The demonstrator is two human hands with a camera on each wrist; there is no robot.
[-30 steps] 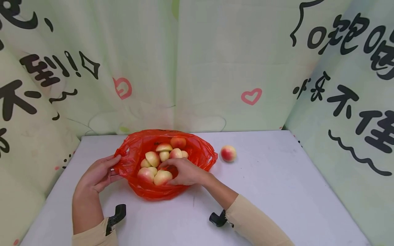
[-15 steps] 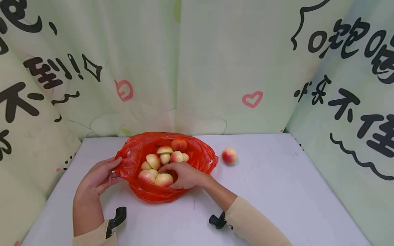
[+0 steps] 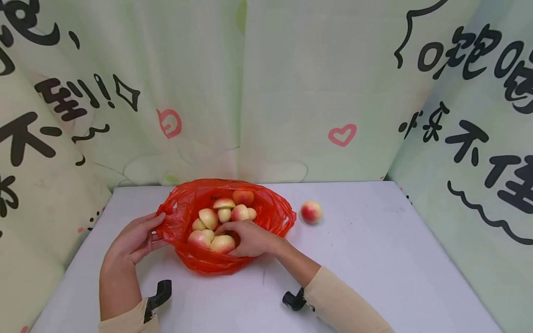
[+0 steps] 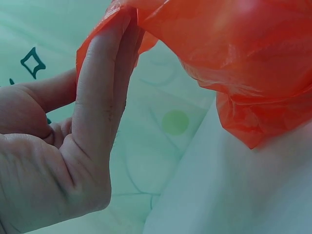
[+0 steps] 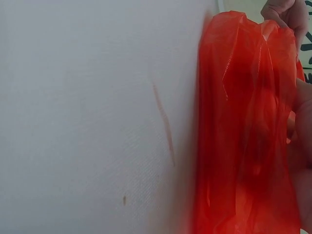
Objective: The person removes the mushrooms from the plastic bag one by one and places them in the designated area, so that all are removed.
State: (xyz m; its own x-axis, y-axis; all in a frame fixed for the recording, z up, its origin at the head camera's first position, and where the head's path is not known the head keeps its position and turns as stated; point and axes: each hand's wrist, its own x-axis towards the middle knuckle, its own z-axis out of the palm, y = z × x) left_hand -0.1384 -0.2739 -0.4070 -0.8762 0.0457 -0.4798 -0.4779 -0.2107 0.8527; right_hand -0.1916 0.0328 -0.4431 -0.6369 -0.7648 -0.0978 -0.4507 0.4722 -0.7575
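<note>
Red plastic, thin and crinkly: that was the bag (image 3: pixel 216 263), sitting wide-mouthed on the pale table (image 3: pixel 374 254) with a bunch of peach-like fruits (image 3: pixel 223 243) inside. Honestly, almost nothing had changed over the last second. The head view had drifted a touch, so everything sat slightly lower in it, but both hands were parked in the same spots. The left hand (image 3: pixel 135 236) was pinching the bag's left edge, with the plastic bunched at its fingertips. The right hand (image 3: pixel 251 238) was down in the bag, thumb and fingers right up by the nearest fruits. Whether it actually had hold of one, I couldn't tell, since the hand hid its own grip and the right wrist view mostly caught the bag's outside. One loose fruit (image 3: pixel 311 212) lay just right of the bag, same as before. So no visible fruit had gone in or out, and I'd guess the work was at a pause.
</note>
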